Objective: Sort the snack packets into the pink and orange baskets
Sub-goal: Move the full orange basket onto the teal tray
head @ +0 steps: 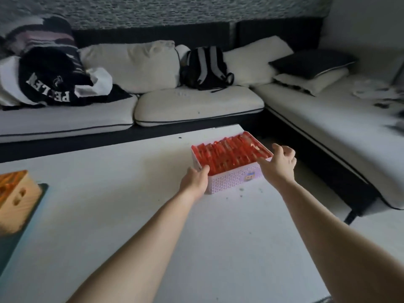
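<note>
The counter [109, 215] lies under our hands. The pink basket [231, 179] sits between them, near the edge past our right hand [281, 164]. The orange basket [19, 197] is far past our left hand [196, 178]. That hand holds the pink basket's near corner, and our right hand is open over the other. Packets [229, 154] fill it, so if we pull one side it could tip and spill them.

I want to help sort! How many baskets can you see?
2: the pink basket at the far right, the orange basket at the left edge of view.
</note>
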Motion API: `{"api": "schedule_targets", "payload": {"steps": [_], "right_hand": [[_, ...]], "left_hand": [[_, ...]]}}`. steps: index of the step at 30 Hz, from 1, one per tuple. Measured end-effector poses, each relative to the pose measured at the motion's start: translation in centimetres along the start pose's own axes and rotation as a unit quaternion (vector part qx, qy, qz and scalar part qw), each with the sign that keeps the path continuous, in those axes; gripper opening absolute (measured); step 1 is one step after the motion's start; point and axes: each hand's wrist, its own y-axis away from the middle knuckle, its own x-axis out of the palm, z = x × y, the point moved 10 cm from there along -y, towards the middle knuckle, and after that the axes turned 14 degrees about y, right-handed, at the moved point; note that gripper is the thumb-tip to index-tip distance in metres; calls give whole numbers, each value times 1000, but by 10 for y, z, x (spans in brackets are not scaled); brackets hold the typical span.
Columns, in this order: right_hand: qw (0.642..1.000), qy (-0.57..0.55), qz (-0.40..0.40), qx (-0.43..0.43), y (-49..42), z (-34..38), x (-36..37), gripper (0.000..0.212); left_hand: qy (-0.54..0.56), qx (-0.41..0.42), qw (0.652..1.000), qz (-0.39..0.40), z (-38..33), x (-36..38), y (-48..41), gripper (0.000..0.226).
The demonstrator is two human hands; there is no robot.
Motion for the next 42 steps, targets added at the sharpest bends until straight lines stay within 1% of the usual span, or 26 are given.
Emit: {"api": "schedule_targets", "payload": {"steps": [2, 3, 4, 6, 8, 11, 13, 17, 21, 24, 26, 31, 33, 36, 41, 42], "right_hand": [[999, -3, 38, 6, -18, -8, 10, 69], [998, -3, 62, 10, -25, -11, 18, 69], [996, -1, 83, 11, -31, -13, 24, 66], [992, -27, 121, 17, -39, -12, 34, 50], [988, -81, 127, 25, -46, -12, 41, 34], [986, -117, 115, 41, -45, -13, 42, 27], [982, -128, 134, 41, -33, -5, 46, 22], [965, -146, 217, 14, 10, 35, 69, 25], [935, -189, 302, -2, 84, 103, 96, 27], [922, -203, 329, -31, 140, 162, 110, 29], [918, -195, 342, -54, 175, 196, 121, 30], [894, -202, 392, -84, 268, 274, 164, 23], [882, -207, 412, -98, 304, 303, 181, 20], [866, -208, 437, -123, 353, 344, 204, 20], [859, -176, 457, -152, 407, 392, 250, 11], [859, -167, 460, -151, 413, 397, 261, 18]], "left_hand": [[21, -26, 999, 14, 4, 20, -8, 53], [27, -33, 999, 17, 6, 26, -10, 51], [31, -37, 999, 12, 7, 30, -12, 50], [50, -38, 998, -12, 13, 30, -23, 43], [79, -35, 996, -28, 23, 25, -36, 31], [115, -22, 993, -31, 26, 5, -34, 26], [142, -18, 989, -33, 24, -18, -21, 17], [146, -31, 988, -39, 33, -92, 10, 16], [134, -40, 987, -77, 47, -193, 53, 16], [112, -47, 989, -89, 67, -263, 93, 22], [112, -55, 987, -100, 85, -308, 120, 21], [134, -83, 973, -170, 137, -428, 183, 22], [149, -103, 962, -205, 159, -470, 202, 21], [195, -121, 935, -271, 192, -525, 218, 22], [258, -145, 880, -372, 248, -592, 226, 19], [260, -149, 874, -383, 256, -600, 225, 16]]}}
